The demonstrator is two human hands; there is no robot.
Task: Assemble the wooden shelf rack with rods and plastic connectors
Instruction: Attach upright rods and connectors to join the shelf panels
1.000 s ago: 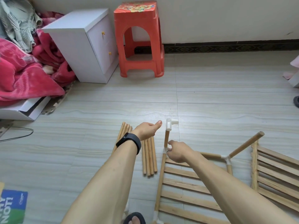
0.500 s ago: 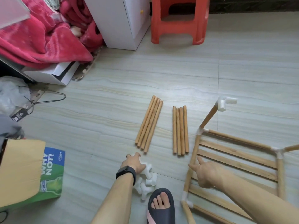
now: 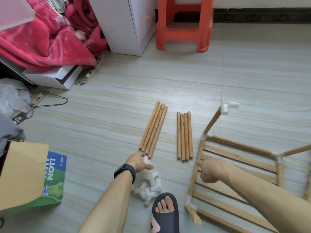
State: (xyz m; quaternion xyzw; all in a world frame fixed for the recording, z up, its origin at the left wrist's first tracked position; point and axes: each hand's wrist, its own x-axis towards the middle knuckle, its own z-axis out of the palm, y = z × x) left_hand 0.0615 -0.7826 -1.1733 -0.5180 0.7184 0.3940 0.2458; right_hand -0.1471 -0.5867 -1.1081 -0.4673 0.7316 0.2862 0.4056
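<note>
Currently, the left hand (image 3: 139, 163) grips one white connector (image 3: 146, 159) at the top of the connector pile (image 3: 149, 187), just below the near ends of the loose rods (image 3: 154, 130). The right hand (image 3: 211, 169) lies over the shelf frame (image 3: 239, 158), one finger touching its left side rod; whether the other fingers grip anything cannot be told.

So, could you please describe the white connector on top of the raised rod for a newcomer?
Find the slatted shelf frame lying on the floor at the right. From its far left corner a rod rises aslant, and the connector caps its top. Unlike the loose connectors heaped by the left hand, it sits alone, off the floor.
</note>
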